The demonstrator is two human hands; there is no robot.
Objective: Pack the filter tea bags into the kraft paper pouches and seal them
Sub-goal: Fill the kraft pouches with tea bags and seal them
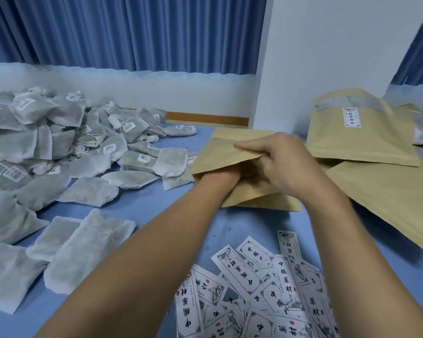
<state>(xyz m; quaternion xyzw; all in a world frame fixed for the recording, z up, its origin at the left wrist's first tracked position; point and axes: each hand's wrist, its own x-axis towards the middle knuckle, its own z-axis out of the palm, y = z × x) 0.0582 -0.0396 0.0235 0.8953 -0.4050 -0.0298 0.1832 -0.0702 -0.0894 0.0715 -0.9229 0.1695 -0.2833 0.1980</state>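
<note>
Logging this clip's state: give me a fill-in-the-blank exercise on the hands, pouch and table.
1. The right hand pinches the upper lip of a flat tan kraft paper ___.
2. The left forearm reaches ___ that pouch.
3. White mesh filter tea bags lie heaped on the ___ table.
Missing: pouch; into; blue.

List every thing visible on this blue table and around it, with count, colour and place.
white filter tea bags: many, white-grey, heaped at left
held kraft paper pouch: one, tan, centre, mouth open
other kraft paper pouches: several, tan, right side; one bears a white label
white printed paper labels: many, white with black characters, near edge
blue table cover: one, blue, under everything
pleated curtains: two stretches, blue, at the back
wall pillar: one, white, back right
left hand: one, inside the held pouch, hidden past the wrist
right hand: one, pinches that pouch's upper lip
</note>
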